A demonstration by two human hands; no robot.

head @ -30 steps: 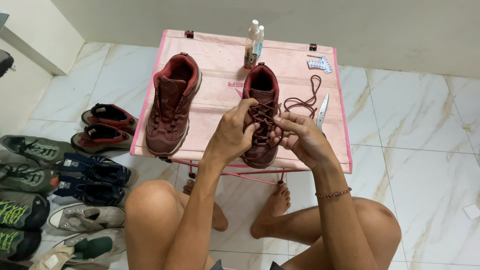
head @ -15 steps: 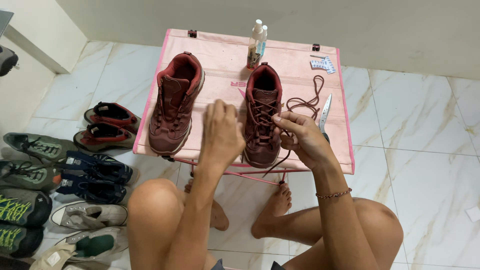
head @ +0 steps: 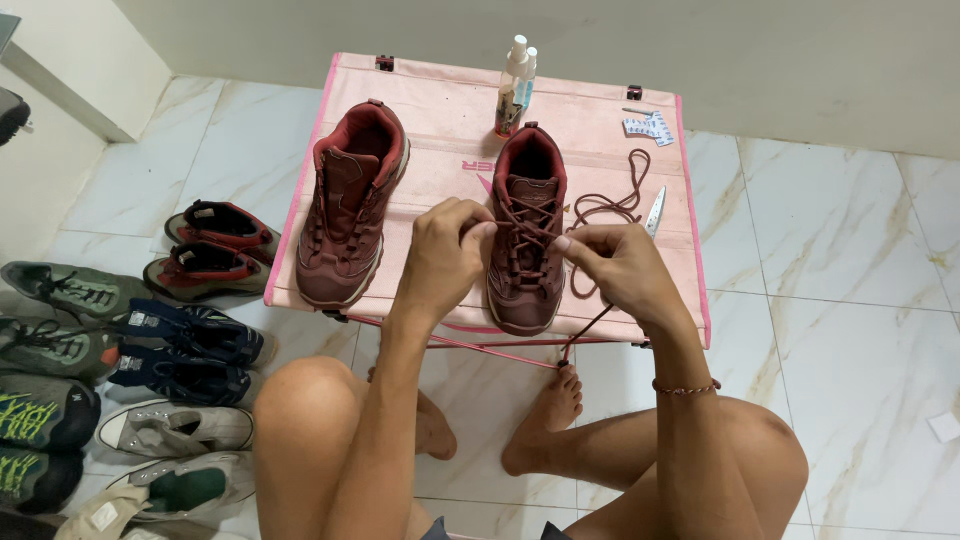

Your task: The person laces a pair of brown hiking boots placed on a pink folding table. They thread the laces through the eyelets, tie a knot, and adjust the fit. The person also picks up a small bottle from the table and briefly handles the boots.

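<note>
Both hands shifted up the maroon mesh hiking shoe [head: 526,240] on the pink folding table [head: 440,120]. L hand [head: 445,255] and R hand [head: 615,265] pinch its dark red lace [head: 600,205], prob. mid-eyelets. I'd watch for slack snagging the table edge.

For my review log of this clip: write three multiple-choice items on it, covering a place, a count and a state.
1. Where is the spray bottle?
A. on the floor
B. at the table's far edge
C. inside a boot

2. How many maroon boots are on the table?
A. one
B. two
C. four

3. The right boot is
A. being laced
B. lying on its side
C. held in the air

B: it stands behind the boots.
B: the left boot and right boot.
A: both hands, left hand and right hand, pinch its lace.
</note>
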